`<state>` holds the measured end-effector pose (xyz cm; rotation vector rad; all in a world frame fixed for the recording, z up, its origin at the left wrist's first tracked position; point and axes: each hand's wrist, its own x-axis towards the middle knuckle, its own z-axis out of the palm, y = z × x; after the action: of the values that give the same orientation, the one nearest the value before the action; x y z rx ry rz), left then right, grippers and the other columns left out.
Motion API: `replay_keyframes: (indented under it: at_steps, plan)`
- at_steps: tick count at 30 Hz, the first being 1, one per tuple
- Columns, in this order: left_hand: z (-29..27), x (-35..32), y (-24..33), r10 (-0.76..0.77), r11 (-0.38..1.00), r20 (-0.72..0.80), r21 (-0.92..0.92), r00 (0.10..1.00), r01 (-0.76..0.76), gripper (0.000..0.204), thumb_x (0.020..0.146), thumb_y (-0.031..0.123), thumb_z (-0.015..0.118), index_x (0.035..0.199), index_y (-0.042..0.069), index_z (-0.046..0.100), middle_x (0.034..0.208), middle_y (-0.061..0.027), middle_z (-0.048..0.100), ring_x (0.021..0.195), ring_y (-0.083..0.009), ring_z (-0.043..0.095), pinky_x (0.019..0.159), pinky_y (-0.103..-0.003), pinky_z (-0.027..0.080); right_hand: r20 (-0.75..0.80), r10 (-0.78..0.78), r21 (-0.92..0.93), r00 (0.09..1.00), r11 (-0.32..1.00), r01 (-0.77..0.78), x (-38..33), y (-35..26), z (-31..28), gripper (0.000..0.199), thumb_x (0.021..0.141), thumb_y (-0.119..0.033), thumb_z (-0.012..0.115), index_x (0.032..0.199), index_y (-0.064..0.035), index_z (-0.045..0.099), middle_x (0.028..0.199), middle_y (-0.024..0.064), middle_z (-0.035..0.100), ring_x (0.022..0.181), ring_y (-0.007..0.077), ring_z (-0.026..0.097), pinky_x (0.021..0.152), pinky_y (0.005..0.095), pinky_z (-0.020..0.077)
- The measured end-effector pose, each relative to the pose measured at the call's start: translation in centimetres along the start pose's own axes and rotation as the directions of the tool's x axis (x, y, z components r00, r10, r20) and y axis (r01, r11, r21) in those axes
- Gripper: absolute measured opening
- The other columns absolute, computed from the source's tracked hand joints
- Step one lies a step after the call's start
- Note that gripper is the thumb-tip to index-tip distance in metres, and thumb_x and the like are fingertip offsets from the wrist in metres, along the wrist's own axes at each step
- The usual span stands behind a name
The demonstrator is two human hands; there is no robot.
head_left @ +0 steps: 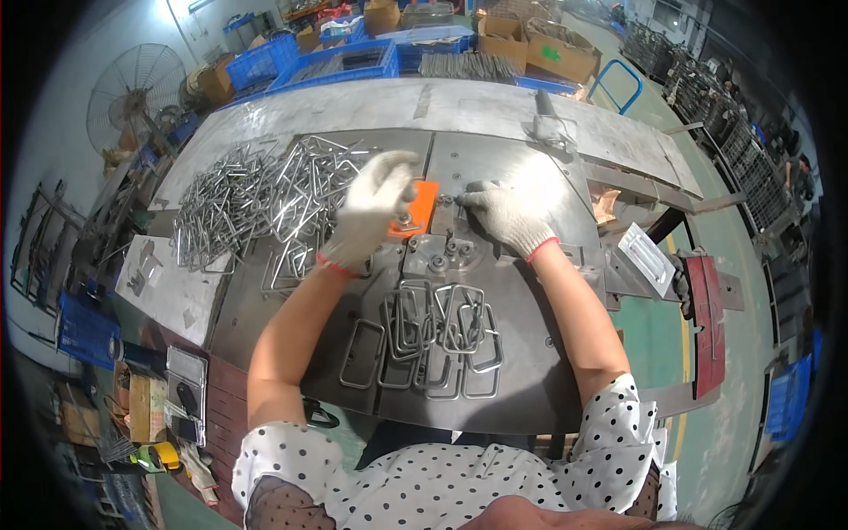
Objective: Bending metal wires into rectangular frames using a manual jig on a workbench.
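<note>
Rods of bent silvery metal (231, 201) sat left, probably for reach; tbh couldn't tell if our white-gloved left hand (378, 190) or right hand (512, 212) gripped anything.

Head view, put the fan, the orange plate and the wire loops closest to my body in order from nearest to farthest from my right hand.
From your right hand:
1. Orange plate, just to its left.
2. Wire loops, lower left.
3. Fan, far upper left.
</note>
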<state>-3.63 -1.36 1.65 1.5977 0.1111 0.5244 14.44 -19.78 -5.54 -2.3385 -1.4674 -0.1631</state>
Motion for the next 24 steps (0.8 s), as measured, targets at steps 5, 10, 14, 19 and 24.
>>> replay_keyframes:
  at_steps: [5,10,14,19,24]
  plan:
    - [2.0,2.1,-1.5,-0.014,0.998,0.196,0.066,0.981,0.001,0.027,0.106,0.019,0.054,0.127,0.004,0.063,0.097,0.001,0.064,0.082,-0.0053,0.055,0.072,-0.022,0.045,0.024,0.004,0.0,1.0,1.0,-0.004,0.0,-0.2,-0.6,0.034,0.094,-0.023,0.056,0.122,-0.0247,0.076,0.123,0.011,0.067,0.114,0.0336,0.063,0.098,0.047,0.0496]
    - [3.2,1.3,-0.9,-0.091,0.995,0.158,0.053,0.983,0.083,0.024,0.105,0.018,0.054,0.122,0.005,0.066,0.096,0.002,0.063,0.082,-0.0046,0.053,0.071,-0.022,0.044,-0.042,-0.01,0.01,0.999,1.0,0.011,-0.1,1.1,0.7,0.033,0.093,-0.024,0.057,0.121,-0.0257,0.076,0.121,0.0104,0.067,0.114,0.0332,0.063,0.096,0.0475,0.0497]
    - [4.0,0.5,-0.1,-0.141,0.988,0.119,0.081,0.983,0.132,0.022,0.104,0.019,0.055,0.117,0.006,0.068,0.09,0.0035,0.06,0.078,-0.0036,0.05,0.069,-0.021,0.042,-0.041,0.006,-0.004,0.999,1.0,-0.006,0.0,0.6,0.9,0.033,0.093,-0.024,0.057,0.12,-0.0258,0.076,0.119,0.01,0.068,0.114,0.0329,0.063,0.095,0.0475,0.0503]
    - [4.1,0.2,1.3,-0.214,0.972,0.161,0.133,0.963,0.194,0.021,0.103,0.018,0.055,0.114,0.007,0.069,0.083,0.0057,0.053,0.074,-0.003,0.045,0.065,-0.02,0.039,-0.034,0.011,-0.015,0.999,1.0,-0.011,-0.2,0.5,0.4,0.032,0.093,-0.023,0.057,0.12,-0.0251,0.076,0.12,0.0099,0.067,0.115,0.0329,0.063,0.096,0.0475,0.051]
    - [3.8,0.4,1.4,-0.206,0.976,0.228,0.113,0.952,0.184,0.021,0.102,0.019,0.055,0.113,0.007,0.069,0.082,0.006,0.052,0.073,-0.0025,0.044,0.063,-0.02,0.039,-0.031,0.002,-0.03,1.0,1.0,-0.002,-0.2,1.0,1.0,0.033,0.094,-0.024,0.057,0.122,-0.0252,0.075,0.121,0.0106,0.066,0.117,0.0329,0.062,0.097,0.0479,0.0508]
